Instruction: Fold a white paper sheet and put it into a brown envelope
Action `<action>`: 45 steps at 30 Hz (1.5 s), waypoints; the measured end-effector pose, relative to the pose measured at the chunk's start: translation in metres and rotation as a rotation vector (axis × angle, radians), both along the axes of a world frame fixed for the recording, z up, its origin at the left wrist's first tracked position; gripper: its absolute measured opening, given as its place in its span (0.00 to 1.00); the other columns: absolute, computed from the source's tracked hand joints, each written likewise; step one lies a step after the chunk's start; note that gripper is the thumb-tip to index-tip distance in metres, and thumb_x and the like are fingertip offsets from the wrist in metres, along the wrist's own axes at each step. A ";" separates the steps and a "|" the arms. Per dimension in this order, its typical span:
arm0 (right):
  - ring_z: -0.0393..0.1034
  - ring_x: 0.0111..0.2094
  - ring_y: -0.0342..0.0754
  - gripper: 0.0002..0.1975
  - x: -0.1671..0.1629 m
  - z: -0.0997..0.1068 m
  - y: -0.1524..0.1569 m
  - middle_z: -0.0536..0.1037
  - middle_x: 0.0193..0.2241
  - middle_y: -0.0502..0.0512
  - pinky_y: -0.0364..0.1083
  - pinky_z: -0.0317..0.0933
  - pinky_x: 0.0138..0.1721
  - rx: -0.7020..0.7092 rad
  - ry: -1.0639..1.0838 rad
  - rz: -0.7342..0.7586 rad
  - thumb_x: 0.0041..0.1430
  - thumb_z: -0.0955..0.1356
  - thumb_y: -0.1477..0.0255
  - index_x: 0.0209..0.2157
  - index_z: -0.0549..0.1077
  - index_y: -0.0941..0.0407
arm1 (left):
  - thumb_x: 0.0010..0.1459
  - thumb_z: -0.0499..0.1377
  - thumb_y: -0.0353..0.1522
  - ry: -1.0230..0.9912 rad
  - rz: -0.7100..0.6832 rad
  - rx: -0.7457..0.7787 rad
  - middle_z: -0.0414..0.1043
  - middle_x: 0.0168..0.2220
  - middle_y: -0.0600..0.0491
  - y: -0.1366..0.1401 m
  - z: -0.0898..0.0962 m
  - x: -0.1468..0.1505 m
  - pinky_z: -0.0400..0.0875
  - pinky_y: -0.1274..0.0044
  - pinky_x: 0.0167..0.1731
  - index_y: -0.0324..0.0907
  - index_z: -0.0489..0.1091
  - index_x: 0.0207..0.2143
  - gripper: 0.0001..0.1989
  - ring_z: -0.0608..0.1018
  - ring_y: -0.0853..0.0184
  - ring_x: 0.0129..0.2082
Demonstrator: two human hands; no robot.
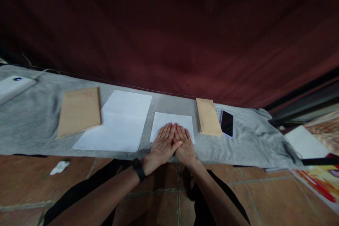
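Note:
A small white sheet of paper [172, 117], which looks folded, lies in front of me on the grey cloth. My left hand [164, 143] rests flat on its near part, fingers stretched forward, with a dark watch on that wrist. Beside it my right hand [184, 144] also lies flat, and the two hands touch along their inner edges. Their palms hide the paper's near edge. To the left is a larger stack of white paper [123, 127] with a crease across it. Right of the hands lies a stack of narrow brown envelopes [209, 116].
A thick stack of larger brown envelopes [79, 111] sits farther left, overlapping the white paper. At the far left is a white device [14, 87] with a cable. A phone [227, 123] lies right of the narrow envelopes. Dark red fabric [169, 42] rises behind the cloth-covered table [254, 141].

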State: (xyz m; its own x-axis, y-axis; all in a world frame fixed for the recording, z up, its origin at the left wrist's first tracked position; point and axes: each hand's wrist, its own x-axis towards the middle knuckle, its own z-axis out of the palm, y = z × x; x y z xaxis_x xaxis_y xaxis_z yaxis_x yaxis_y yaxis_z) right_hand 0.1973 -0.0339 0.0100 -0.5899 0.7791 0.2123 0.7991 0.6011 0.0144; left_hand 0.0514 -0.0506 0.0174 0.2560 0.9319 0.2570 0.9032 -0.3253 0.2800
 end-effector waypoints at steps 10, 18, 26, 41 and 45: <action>0.46 0.70 0.53 0.26 0.009 -0.001 0.006 0.51 0.70 0.59 0.57 0.44 0.68 -0.027 0.088 -0.132 0.73 0.54 0.71 0.69 0.53 0.58 | 0.68 0.43 0.49 0.119 -0.002 0.066 0.51 0.70 0.40 -0.002 -0.006 -0.009 0.44 0.58 0.68 0.34 0.54 0.67 0.35 0.52 0.55 0.71; 0.50 0.69 0.54 0.27 0.016 -0.003 0.007 0.54 0.69 0.62 0.55 0.46 0.67 -0.010 0.104 -0.199 0.73 0.56 0.67 0.69 0.53 0.60 | 0.69 0.44 0.46 0.120 0.064 0.069 0.51 0.70 0.38 -0.002 -0.004 -0.011 0.48 0.59 0.68 0.32 0.52 0.68 0.34 0.53 0.55 0.71; 0.51 0.68 0.56 0.29 0.027 -0.009 0.009 0.56 0.68 0.65 0.56 0.49 0.66 0.027 0.110 -0.238 0.73 0.56 0.61 0.68 0.54 0.62 | 0.67 0.47 0.43 0.130 0.148 0.056 0.52 0.69 0.34 -0.003 -0.002 -0.019 0.53 0.62 0.66 0.27 0.53 0.67 0.34 0.54 0.52 0.70; 0.51 0.68 0.56 0.30 0.047 -0.014 0.008 0.59 0.67 0.66 0.57 0.50 0.65 0.011 0.130 -0.263 0.73 0.54 0.60 0.69 0.52 0.62 | 0.67 0.47 0.40 0.171 0.207 0.018 0.49 0.70 0.36 -0.009 -0.001 -0.034 0.50 0.57 0.67 0.31 0.51 0.68 0.32 0.52 0.53 0.71; 0.51 0.68 0.57 0.30 0.048 -0.014 0.008 0.58 0.67 0.66 0.57 0.50 0.65 0.010 0.131 -0.264 0.73 0.54 0.60 0.69 0.53 0.62 | 0.67 0.46 0.36 0.171 0.173 0.029 0.49 0.70 0.36 -0.008 0.005 -0.031 0.47 0.58 0.68 0.29 0.48 0.69 0.32 0.50 0.55 0.71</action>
